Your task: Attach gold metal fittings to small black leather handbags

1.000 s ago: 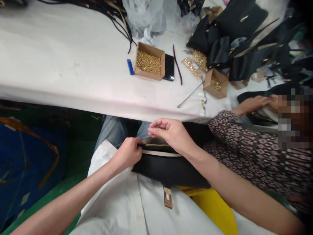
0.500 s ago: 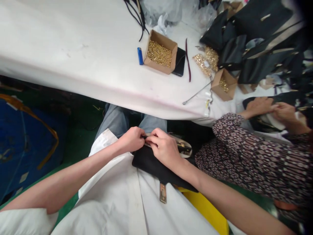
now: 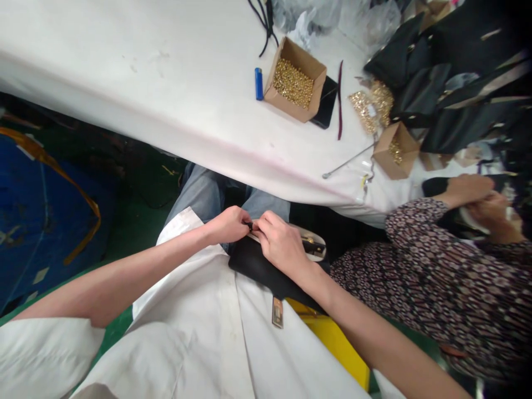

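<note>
A black handbag point(image 3: 266, 272) with a light lining lies across my lap, its opening facing the table. At its upper left edge my left hand point(image 3: 231, 224) pinches a small black piece of the bag, perhaps a strap end or tab. My right hand point(image 3: 279, 239) is closed right beside it, fingertips pressed on the same edge; the exact hold is hidden by the fingers. Gold-coloured hardware point(image 3: 310, 243) shows inside the opening, to the right of my right hand. A metal clasp plate point(image 3: 277, 312) hangs from the bag over my white clothing.
On the white table point(image 3: 166, 100) stand a cardboard box point(image 3: 291, 111) of gold studs, a blue lighter point(image 3: 259, 84), a metal rod point(image 3: 348, 160) and a smaller box point(image 3: 394, 160). Black bags point(image 3: 428, 94) pile up at right. A co-worker's patterned sleeve point(image 3: 415, 221) is close on my right.
My view has shifted, so the table items appear further right. Both hands stay at the handbag's edge, and a black piece now shows between the fingertips.
</note>
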Motion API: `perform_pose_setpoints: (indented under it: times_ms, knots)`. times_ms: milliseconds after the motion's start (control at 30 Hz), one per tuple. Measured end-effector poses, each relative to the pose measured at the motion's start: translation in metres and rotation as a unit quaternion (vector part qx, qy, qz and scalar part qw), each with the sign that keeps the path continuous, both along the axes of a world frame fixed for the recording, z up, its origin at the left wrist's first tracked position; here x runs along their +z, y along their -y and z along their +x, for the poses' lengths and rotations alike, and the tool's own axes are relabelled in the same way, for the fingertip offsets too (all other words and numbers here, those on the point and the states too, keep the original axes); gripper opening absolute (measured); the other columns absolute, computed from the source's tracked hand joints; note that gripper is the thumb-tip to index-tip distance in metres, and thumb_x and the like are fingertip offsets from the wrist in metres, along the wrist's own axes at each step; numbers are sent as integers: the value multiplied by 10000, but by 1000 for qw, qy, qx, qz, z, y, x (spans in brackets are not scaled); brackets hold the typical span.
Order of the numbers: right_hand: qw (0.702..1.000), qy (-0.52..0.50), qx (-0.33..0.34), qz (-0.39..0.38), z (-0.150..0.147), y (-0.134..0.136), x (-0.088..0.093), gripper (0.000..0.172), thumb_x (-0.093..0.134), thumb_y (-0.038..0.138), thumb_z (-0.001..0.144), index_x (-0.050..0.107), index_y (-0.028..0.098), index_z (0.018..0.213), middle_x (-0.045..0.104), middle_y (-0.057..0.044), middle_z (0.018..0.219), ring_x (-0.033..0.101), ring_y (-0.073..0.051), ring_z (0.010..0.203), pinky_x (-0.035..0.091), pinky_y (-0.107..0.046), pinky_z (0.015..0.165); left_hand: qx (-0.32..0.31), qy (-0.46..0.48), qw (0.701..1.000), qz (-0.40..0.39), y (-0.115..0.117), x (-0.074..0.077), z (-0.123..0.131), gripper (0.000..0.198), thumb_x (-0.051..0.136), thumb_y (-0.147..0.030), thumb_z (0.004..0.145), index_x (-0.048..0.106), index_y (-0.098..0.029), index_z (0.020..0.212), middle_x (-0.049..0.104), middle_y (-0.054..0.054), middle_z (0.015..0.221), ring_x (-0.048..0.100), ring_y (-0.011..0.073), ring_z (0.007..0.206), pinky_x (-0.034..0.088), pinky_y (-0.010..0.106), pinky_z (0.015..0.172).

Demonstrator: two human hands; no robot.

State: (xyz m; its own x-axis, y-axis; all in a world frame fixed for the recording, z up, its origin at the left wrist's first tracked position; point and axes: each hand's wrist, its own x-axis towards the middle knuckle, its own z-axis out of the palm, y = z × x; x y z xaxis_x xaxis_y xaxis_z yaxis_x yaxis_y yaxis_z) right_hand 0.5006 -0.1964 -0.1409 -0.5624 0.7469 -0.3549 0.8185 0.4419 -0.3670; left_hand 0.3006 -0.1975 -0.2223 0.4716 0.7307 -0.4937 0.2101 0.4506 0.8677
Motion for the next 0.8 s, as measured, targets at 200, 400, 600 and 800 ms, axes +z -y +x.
perform_pose_setpoints:
  times_ms: [200,400,600,800]
  knots:
    - [998,-42,-2,-39,1,-6,-3,119,639,153,1099,706,242,1058,656,-61,1112,660,-244,1016,513,-361,811,-2,3,1000,-26,1,-4,0,116,594,-187,727,697,-161,680,606,2,611,578,162,610,330,256,507]
    - [989,-95,-63,-90,4,-7,-10,117,684,179,1072,754,267,1039,651,-41,1090,671,-225,956,543,-354,841,-2,25,998,-57,1,-9,0,135,640,-231,741,747,-152,723,622,18,617,579,168,597,368,258,496]
    - [987,-97,-78,-100,6,-7,-17,107,722,197,1040,789,273,1008,657,-49,1086,676,-238,943,545,-373,838,-7,47,996,-73,3,-18,0,165,639,-224,736,786,-152,763,612,10,625,561,154,592,430,251,528]
    - [985,-109,-91,-102,6,-9,-20,78,775,209,1003,793,272,960,662,-38,1047,676,-237,921,513,-372,780,-7,86,991,-101,1,-19,-2,155,651,-198,700,784,-152,762,614,14,664,589,162,640,481,242,556]
